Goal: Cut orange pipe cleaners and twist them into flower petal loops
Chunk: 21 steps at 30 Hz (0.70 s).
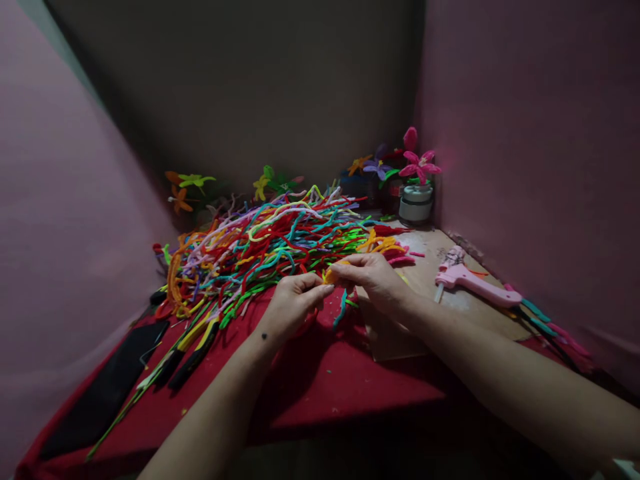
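Between my two hands is a small orange and yellow pipe cleaner piece [329, 274], pinched at its ends over the front part of the table. My left hand [296, 301] has its thumb and fingers closed on the lower left of it. From the upper right, my right hand [373, 277] pinches the orange part between thumb and forefinger. The fingertips hide much of the piece, so its full shape does not show. Just behind both hands lies a large heap of pipe cleaners [280, 233] in many colours.
A pink glue gun [473, 283] rests on a brown board [400, 337] at right. Yellow-and-black-handled pliers [195, 353] and a black phone-like slab [107, 387] lie on the red cloth [340, 393] at left. Behind stand pipe cleaner flowers [421, 167], one in a small pot [416, 204].
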{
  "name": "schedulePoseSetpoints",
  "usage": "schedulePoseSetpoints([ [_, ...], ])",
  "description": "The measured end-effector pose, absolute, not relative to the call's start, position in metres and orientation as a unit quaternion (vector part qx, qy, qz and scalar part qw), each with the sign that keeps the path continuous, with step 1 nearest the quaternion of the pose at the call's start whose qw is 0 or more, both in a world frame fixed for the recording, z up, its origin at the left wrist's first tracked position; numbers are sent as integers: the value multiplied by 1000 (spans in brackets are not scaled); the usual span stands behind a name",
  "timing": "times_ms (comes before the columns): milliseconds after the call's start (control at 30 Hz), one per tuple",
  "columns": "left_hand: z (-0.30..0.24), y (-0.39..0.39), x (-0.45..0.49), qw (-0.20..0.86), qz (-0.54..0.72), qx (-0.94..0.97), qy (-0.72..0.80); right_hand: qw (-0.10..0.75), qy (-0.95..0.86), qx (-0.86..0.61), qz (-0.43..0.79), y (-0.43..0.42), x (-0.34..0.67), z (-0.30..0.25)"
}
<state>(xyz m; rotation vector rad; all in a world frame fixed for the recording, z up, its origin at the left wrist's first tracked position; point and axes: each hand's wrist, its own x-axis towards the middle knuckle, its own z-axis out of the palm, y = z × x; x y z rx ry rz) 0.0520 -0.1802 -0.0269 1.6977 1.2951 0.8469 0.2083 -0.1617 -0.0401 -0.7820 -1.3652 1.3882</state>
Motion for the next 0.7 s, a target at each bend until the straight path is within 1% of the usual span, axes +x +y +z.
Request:
schedulePoseSetpoints([
  [267, -26, -186, 60, 496, 320, 626, 510, 518, -556, -348, 549, -163, 207, -40],
  [467, -39, -182, 60, 585, 327, 584, 458, 516, -567, -375, 521, -163, 206, -40],
  [633, -43, -180, 57, 597, 334, 580, 442, 497, -577, -322, 562, -162, 205, -43],
  [700, -42, -180, 56, 591, 330, 589, 442, 491, -567, -325, 576, -161, 205, -45],
])
